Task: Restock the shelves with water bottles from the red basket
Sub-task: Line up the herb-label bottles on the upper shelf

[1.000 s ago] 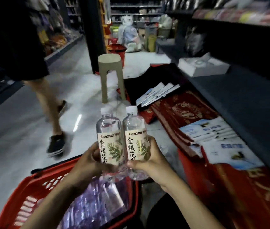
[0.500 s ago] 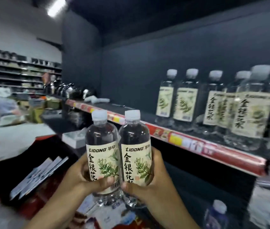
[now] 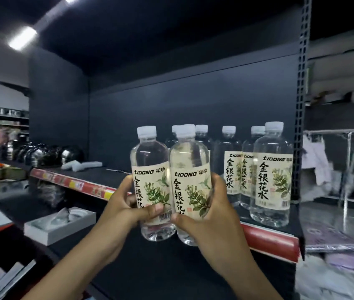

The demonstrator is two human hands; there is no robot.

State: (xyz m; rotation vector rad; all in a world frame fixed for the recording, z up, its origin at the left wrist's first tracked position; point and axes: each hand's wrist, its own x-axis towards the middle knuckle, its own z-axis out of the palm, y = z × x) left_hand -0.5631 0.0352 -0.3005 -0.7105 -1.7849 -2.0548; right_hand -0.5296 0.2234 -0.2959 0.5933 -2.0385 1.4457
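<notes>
Raised and carried nearer the shelf (image 3: 106, 172) since half a second back, now overlapping the standing row (image 3: 272, 176) instead of sitting below it: two LIDONG water bottles, upright, side by side, touching.

Left hand (image 3: 124, 204) curled round the lower label of the left bottle (image 3: 150, 169), thumb across the front by the barcode. Right hand (image 3: 212, 213) curled the same way round the right bottle (image 3: 190, 169), thumb tip just beside the other thumb. Bottle bases showing below the fingers; fingers at the back mostly hidden. Forearms cut off at the bottom edge.

Just behind, red price strip (image 3: 269, 238) along the shelf front, partly covered by hands and bottles. On the dark board, same brand, white caps; front right one plain, the rest overlapped, count hard to tell. Further left on that board, a pale wrapped item (image 3: 82, 165) and dark shiny bowls (image 3: 39, 153), blurred.

Lower left, open white box (image 3: 61, 221) on a lower board, contents unclear; papers (image 3: 4, 282) clipped by the corner.

Right of the bay, perforated upright (image 3: 301, 94); past it, smeared pale goods and a metal frame (image 3: 349, 161). Behind all, dark back panel (image 3: 171, 105). Top left, ceiling lights (image 3: 22, 38).
</notes>
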